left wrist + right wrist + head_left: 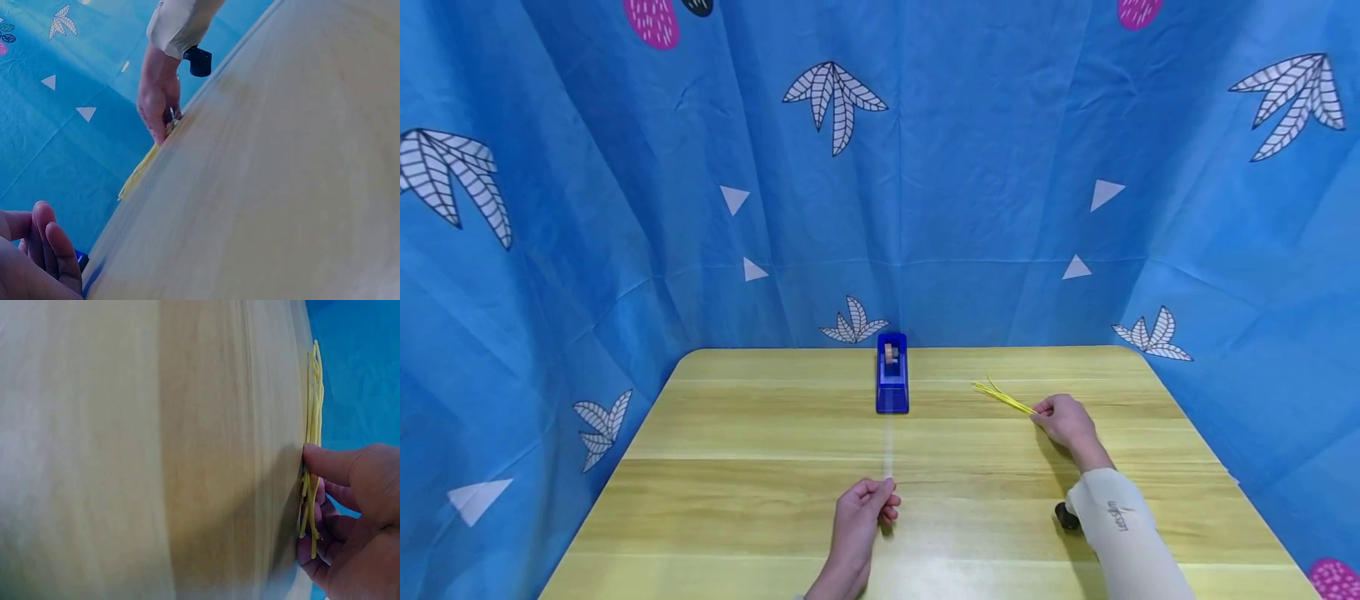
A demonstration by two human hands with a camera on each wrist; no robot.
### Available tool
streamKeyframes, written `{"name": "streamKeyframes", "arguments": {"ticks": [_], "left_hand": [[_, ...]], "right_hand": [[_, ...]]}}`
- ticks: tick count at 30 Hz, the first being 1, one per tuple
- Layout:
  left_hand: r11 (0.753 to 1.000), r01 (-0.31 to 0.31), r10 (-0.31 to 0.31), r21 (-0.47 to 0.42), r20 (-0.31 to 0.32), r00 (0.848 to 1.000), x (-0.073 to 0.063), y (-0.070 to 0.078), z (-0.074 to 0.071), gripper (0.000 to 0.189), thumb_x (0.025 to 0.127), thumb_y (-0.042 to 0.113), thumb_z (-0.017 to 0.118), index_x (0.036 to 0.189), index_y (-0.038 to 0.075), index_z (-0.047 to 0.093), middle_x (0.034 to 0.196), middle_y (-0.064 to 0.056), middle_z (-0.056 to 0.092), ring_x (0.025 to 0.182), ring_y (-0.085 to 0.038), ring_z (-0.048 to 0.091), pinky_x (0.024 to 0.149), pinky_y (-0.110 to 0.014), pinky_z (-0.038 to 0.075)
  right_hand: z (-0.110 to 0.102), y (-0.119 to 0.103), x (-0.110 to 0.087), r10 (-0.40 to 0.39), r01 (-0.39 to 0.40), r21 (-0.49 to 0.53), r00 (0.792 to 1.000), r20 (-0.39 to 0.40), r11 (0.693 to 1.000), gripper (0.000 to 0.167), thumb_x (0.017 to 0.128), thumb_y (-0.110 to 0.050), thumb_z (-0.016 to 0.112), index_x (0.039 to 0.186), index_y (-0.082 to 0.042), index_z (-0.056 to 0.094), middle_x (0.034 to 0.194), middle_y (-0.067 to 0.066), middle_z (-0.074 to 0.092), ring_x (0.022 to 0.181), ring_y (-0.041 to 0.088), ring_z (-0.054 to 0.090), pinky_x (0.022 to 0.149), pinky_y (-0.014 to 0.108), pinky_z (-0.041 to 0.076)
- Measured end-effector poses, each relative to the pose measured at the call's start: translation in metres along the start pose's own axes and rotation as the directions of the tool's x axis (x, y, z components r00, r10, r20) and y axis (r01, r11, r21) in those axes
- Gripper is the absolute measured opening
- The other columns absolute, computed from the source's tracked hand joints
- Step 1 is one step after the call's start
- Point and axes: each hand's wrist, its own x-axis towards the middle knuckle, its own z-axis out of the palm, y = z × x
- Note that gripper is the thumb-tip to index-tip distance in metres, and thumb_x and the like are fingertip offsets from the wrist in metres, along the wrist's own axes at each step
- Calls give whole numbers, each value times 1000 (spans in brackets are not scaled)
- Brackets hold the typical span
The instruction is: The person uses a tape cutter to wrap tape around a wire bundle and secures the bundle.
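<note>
Yellow-brown wood grain runs in bands across the table [737,500]. Near its far edge, a deep blue tape dispenser [892,372]; toward its far right corner, bright yellow strands [1012,402]. The blue curtain [985,167] bears white, dark-veined leaves [842,129], white triangles [1104,194] and magenta, white-flecked ovals [652,21].

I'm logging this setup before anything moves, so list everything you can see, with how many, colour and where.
Tape dispenser: one, blue, far middle of the table
Tape roll: one, looks orange-brown, inside the dispenser
Tape strip: one, clear, dispenser to left hand
Strands: several, yellow, far right
Table: one, light wood-grain, below everything
Curtain: count unclear, blue with prints, behind and at both sides
Black device: one, black, by the right cuff
Sleeve: one clearly showing, off-white, right arm
Left hand: one, bare, near middle, fingers pinching the tape strip
Right hand: one, bare, right side, holding the strands
</note>
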Motion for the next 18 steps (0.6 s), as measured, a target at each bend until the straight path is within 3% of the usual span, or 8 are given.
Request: {"name": "streamKeyframes", "arguments": {"ticks": [12,18], "left_hand": [[1000,-5,5,-2,10,1000,-1,-1,-1,16,99,15,70,95,0,66,78,0,71,65,-10,62,62,-21,52],[1000,-3,3,-3,17,1000,-2,0,0,16,99,16,69,96,0,66,79,-1,71,66,-10,63,62,-21,52]], "right_hand": [[0,0,1,-19,22,-56,998,61,998,23,100,-13,64,111,6,69,101,18,72,86,26,64,84,49,55],[0,-2,2,-42,48,-86,996,76,995,18,100,-11,62,105,4,69,96,16,70,81,24,61,82,49,55]]}}
